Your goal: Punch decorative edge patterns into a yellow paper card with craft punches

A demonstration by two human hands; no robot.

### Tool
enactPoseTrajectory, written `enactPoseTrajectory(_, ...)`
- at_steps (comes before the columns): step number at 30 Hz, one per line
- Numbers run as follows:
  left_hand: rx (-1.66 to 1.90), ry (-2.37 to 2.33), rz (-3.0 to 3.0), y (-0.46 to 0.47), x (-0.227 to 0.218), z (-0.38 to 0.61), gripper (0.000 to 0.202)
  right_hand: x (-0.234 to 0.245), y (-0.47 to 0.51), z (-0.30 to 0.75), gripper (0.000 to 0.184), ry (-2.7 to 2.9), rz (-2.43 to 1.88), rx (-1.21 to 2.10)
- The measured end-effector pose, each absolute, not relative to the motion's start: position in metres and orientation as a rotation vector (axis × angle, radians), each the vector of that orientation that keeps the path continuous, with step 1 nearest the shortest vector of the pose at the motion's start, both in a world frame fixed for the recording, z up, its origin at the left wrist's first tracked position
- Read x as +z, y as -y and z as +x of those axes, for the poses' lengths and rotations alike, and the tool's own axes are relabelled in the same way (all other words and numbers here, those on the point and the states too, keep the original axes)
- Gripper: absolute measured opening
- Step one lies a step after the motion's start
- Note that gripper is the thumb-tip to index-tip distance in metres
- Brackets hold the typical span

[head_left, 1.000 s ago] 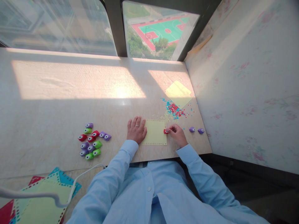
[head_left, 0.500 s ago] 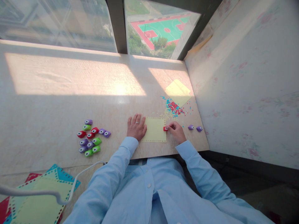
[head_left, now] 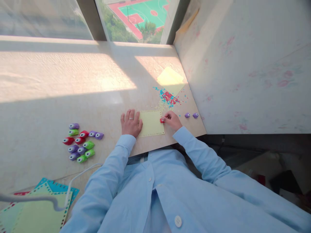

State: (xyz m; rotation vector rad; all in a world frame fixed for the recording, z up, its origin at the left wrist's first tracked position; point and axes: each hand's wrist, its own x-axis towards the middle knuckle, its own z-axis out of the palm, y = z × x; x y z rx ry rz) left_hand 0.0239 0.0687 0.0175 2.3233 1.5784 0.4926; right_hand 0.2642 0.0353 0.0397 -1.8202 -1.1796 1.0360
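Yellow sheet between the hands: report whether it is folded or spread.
Spread flat: the yellow sheet lies on the table, its broad face showing between the left hand and right hand, no fold visible.

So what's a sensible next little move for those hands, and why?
Probably a press on the red punch with the fingers of the right hand. The punch sits at the right edge of the yellow sheet, whose top and bottom edges show holes, and the left hand lies at its left edge, seemingly steadying it.
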Motion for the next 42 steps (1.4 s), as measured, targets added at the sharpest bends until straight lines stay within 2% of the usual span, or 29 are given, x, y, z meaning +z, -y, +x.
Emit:
enactPoseTrajectory(28,0.547,-1.566,2.333,-0.065,0.013,0.024,0.050,0.014,-0.045,0.269,0.018,1.283,-2.091,0.938)
enactPoseTrajectory(36,0.561,-1.576,2.345,-0.065,0.012,0.025,0.050,0.021,-0.052,0.281,0.034,1.094,-1.783,1.235)
enactPoseTrajectory(42,0.554,-1.600,2.376,-0.066,0.012,0.025,0.049,0.027,-0.041,0.282,0.039,1.055,-1.676,1.114)
